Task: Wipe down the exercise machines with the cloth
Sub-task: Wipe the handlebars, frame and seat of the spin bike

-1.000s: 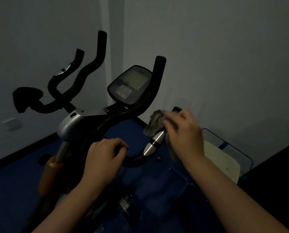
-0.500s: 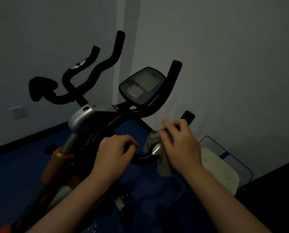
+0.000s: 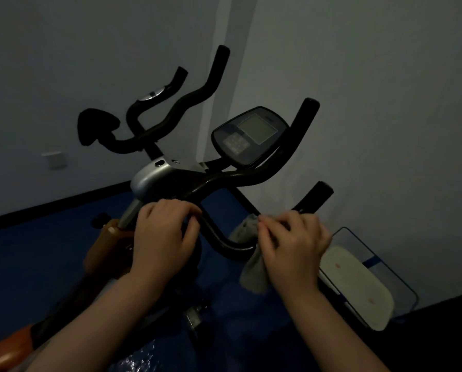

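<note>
An exercise bike [image 3: 154, 178] with black handlebars and a grey console [image 3: 248, 135] fills the middle of the dim head view. My left hand [image 3: 162, 237] grips the handlebar tube just below the silver stem cover. My right hand [image 3: 291, 245] holds a grey cloth [image 3: 251, 275] wrapped round the lower right handlebar grip [image 3: 315, 197]; the cloth's loose end hangs below the bar. The metal sensor on that grip is hidden under the cloth and hand.
White walls meet in a corner behind the bike. A wall socket [image 3: 53, 159] sits low on the left wall. A blue-framed stepper with pale foot pads [image 3: 358, 285] stands on the blue floor at the right. The bike's orange frame [image 3: 109, 248] runs down to the lower left.
My right hand has slid the cloth down the right grip toward the bend, covering the metal sensor. My left hand has kept its hold on the bar. The camera has shifted, moving the bike rightward in view.
</note>
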`<control>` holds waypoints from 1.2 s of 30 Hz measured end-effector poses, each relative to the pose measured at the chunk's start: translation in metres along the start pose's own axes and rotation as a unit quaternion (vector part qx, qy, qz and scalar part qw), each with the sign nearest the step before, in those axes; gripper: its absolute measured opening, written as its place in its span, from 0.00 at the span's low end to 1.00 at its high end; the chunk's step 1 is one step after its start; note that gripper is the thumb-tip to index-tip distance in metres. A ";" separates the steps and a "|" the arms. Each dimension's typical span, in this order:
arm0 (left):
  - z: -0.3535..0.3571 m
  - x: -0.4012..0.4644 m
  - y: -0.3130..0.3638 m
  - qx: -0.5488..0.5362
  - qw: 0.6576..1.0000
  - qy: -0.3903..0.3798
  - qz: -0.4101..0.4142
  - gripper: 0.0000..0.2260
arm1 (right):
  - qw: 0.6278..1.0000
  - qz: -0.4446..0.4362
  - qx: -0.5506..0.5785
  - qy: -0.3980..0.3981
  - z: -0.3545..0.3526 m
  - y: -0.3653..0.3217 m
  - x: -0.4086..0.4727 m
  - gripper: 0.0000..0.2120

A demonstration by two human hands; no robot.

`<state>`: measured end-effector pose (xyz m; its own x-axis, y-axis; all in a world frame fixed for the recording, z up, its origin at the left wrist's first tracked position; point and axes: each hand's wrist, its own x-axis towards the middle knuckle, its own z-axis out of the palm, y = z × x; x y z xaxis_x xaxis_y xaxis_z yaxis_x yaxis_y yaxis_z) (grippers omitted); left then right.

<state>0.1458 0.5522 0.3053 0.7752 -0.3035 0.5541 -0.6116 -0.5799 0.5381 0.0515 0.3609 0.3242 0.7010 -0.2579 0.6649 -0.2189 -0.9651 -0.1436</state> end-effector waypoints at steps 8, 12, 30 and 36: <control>0.001 -0.008 -0.013 -0.017 0.995 0.075 -0.061 0.08 | 0.968 -0.122 0.113 -0.190 -0.002 0.001 0.002 0.20; 0.001 -0.008 -0.013 -0.027 0.995 0.079 -0.062 0.08 | 0.957 -0.181 0.085 -0.211 -0.007 0.013 0.002 0.19; 0.003 -0.008 -0.014 -0.023 0.995 0.080 -0.064 0.08 | 0.967 -0.097 0.048 -0.229 0.023 -0.056 0.012 0.22; 0.004 -0.007 -0.016 -0.016 0.995 0.078 -0.066 0.08 | 0.961 -0.084 0.037 -0.260 0.030 -0.064 0.027 0.18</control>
<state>0.1508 0.5603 0.2903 0.8169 -0.1044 0.5672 -0.5126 -0.5822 0.6311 0.1045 0.4148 0.3292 0.9711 -0.0671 0.2289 -0.0378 -0.9908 -0.1301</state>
